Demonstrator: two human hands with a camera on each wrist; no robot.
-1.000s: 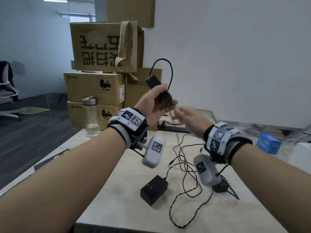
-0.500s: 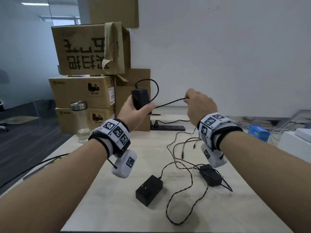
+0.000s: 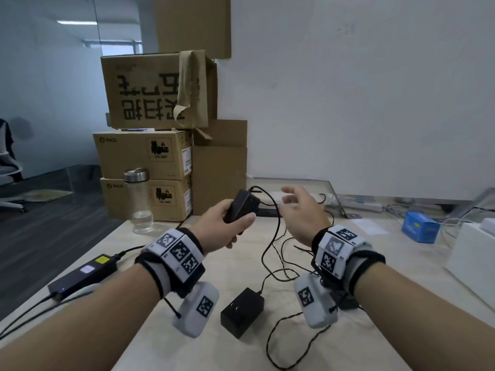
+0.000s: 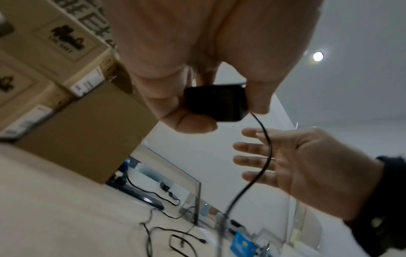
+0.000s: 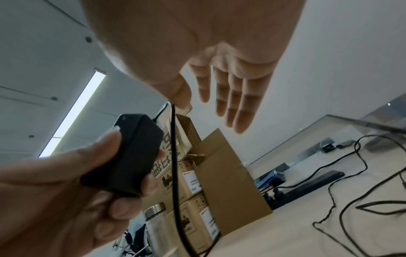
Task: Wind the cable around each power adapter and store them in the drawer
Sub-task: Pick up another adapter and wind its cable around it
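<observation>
My left hand point(image 3: 227, 226) grips a black power adapter point(image 3: 242, 204) above the table, thumb on top; the same adapter point(image 4: 216, 102) point(image 5: 127, 153) shows in both wrist views. Its thin black cable point(image 3: 276, 228) loops out of the far end and hangs down to the table. My right hand point(image 3: 302, 210) is beside it with fingers point(image 5: 232, 97) spread straight, holding nothing; the cable point(image 4: 266, 156) passes in front of the palm. A second black adapter point(image 3: 242, 313) lies on the table between my wrists amid loose cable point(image 3: 281, 344). A third adapter point(image 3: 347, 301) is mostly hidden behind my right wrist.
Stacked cardboard boxes point(image 3: 150, 156) and a glass bottle point(image 3: 139, 202) stand at the back left. A black power brick point(image 3: 83, 274) lies at the left table edge. A power strip point(image 3: 267, 211), a blue box point(image 3: 420, 227) and a white box point(image 3: 471, 261) sit behind and right.
My right hand has let go of the cable it was pulling taut and opened its fingers. The left hand has lowered the adapter and tilted it.
</observation>
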